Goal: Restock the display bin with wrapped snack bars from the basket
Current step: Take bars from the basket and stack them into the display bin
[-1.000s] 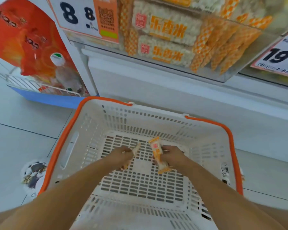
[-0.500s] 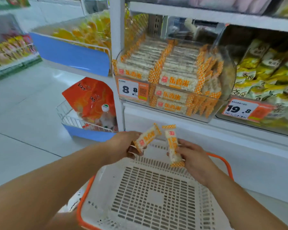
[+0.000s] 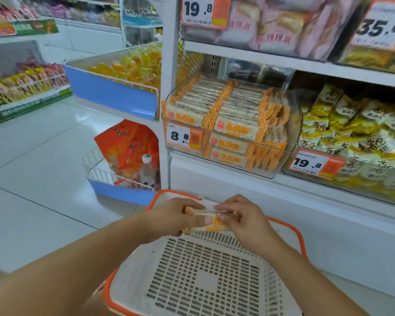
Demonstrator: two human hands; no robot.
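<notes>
Two hands (image 3: 211, 215), seemingly two snack bars (image 3: 211, 223)

Single head-worn wide-angle view, looking forward and down from above, close over the white basket (image 3: 205, 281) near the bottom edge, shelf (image 3: 283, 62) and display bin (image 3: 228, 124) just ahead, aisle floor (image 3: 32, 179) stretching left

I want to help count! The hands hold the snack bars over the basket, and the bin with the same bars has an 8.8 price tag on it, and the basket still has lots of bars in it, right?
Nearly. The head view shows the basket with no bars on its visible floor. The rest is right: the left hand and right hand hold the snack bars over it, and the bin carries the 8.8 tag.
</notes>
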